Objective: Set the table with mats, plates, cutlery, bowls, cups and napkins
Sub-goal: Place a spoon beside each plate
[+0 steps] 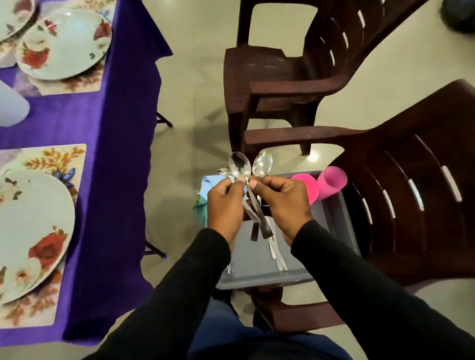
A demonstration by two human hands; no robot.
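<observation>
Spoons (247,175) fanned above the tray (340,226): left hand (224,209) and right hand (287,203) both pinch the handles; separate them singly before carrying.

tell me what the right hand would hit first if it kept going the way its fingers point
Most likely the left hand: the right hand curls toward it around shiny metal spoons, knuckles almost touching. Depth is unclear.

Both arms in black sleeves reaching forward, left hand (224,209) and right hand (286,203) side by side, fingers curled
</observation>
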